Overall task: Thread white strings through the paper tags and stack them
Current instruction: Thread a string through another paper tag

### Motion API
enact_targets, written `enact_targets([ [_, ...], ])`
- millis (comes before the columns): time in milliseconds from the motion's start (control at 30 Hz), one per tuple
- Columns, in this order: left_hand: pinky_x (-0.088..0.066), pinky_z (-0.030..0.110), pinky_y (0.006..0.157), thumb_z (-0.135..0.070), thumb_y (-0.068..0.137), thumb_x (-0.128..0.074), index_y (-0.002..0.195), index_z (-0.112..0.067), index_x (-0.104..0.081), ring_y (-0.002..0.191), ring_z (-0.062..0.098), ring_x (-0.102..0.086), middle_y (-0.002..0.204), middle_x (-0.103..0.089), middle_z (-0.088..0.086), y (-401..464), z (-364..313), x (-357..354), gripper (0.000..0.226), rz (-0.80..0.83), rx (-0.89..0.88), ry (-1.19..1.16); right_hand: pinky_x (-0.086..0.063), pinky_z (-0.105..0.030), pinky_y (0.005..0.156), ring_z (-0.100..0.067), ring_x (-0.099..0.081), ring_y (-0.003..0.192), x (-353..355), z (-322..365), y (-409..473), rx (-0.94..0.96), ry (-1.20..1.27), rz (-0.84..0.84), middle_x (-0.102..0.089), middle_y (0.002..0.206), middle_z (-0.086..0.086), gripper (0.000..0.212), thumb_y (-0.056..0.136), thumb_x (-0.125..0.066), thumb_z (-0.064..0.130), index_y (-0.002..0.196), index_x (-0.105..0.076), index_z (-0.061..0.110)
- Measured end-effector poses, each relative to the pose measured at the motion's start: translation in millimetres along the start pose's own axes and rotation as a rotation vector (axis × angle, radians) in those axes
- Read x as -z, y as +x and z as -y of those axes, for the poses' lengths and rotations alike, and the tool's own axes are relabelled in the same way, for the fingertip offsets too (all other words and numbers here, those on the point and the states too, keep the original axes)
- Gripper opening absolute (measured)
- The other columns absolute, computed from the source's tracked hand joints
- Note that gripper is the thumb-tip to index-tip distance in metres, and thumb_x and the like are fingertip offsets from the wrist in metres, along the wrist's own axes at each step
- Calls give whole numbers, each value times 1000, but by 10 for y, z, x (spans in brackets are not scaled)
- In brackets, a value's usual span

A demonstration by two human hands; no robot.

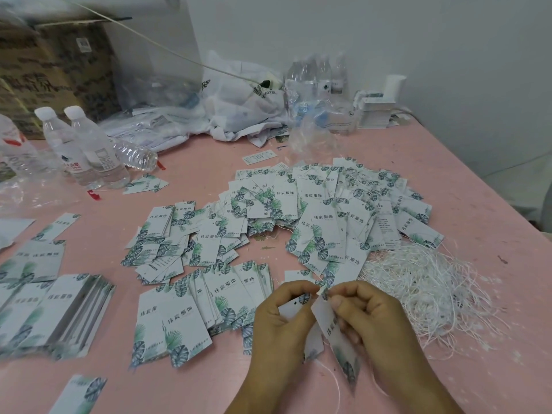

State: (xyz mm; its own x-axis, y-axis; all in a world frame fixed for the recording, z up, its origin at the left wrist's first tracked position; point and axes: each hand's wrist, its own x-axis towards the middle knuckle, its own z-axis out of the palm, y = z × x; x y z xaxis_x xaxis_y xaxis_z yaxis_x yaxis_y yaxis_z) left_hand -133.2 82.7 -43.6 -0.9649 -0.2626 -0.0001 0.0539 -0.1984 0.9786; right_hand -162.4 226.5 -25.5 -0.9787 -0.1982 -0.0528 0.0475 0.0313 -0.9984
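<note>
White paper tags printed with green leaves lie in a big loose heap [325, 210] across the middle of the pink table [466, 204]. A tangle of white strings [424, 291] lies at the right. My left hand [277, 321] grips one tag [294, 304] whose punched hole shows near its top. My right hand [370, 318] pinches a second tag [334, 327] that hangs down toward me. Both hands meet at the tags' top ends. A thin white string [336, 383] trails below the hands. Fanned tags [191, 309] lie just left of my hands.
Neater stacks of tags [56, 309] sit at the left edge. Water bottles [86, 144] stand at the back left, with plastic bags [239, 109], more bottles [319, 85] and small white boxes [376, 109] along the wall. Cardboard boxes [44, 64] fill the back left corner.
</note>
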Motion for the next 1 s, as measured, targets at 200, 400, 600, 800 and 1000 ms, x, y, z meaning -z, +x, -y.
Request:
enact_targets([
  [200,-54,32,56,-16,73,-81,86,-22,-72,63,25,-69,80,-75,16,21,-86,42,16,-132,119,-227,-25,-14,29,-7,-32,33,310,35,143,-332,472,46,-46,52,-5,22,69,-70,15,87,-67,4],
  [400,-56,40,61,-5,68,-82,84,-18,-71,61,29,-67,76,-72,18,23,-154,15,24,-159,200,-386,-16,-16,28,-3,-24,34,299,50,112,-421,885,43,-46,60,-1,13,83,-58,17,89,-65,9],
  [600,-56,36,61,-10,71,-77,87,-16,-72,64,29,-67,75,-70,19,-36,-96,-69,18,-40,172,-329,-40,-22,43,-12,-45,47,-112,70,-115,93,-35,-141,-58,63,-2,31,74,-63,57,96,-71,37],
  [800,-55,31,57,-12,70,-79,86,-17,-74,64,27,-65,74,-70,16,-23,-32,-64,17,-13,126,-259,-41,-12,53,-6,-48,53,-163,-17,-90,311,-352,-224,-54,63,-1,25,79,-79,17,82,-72,41],
  [1000,-55,36,67,-28,78,-70,98,-34,-69,74,21,-68,87,-73,4,-7,32,-70,20,-35,67,-82,-40,-14,50,-9,-47,53,-163,-52,-92,299,-367,-231,-56,63,-2,29,78,-77,8,80,-69,36],
])
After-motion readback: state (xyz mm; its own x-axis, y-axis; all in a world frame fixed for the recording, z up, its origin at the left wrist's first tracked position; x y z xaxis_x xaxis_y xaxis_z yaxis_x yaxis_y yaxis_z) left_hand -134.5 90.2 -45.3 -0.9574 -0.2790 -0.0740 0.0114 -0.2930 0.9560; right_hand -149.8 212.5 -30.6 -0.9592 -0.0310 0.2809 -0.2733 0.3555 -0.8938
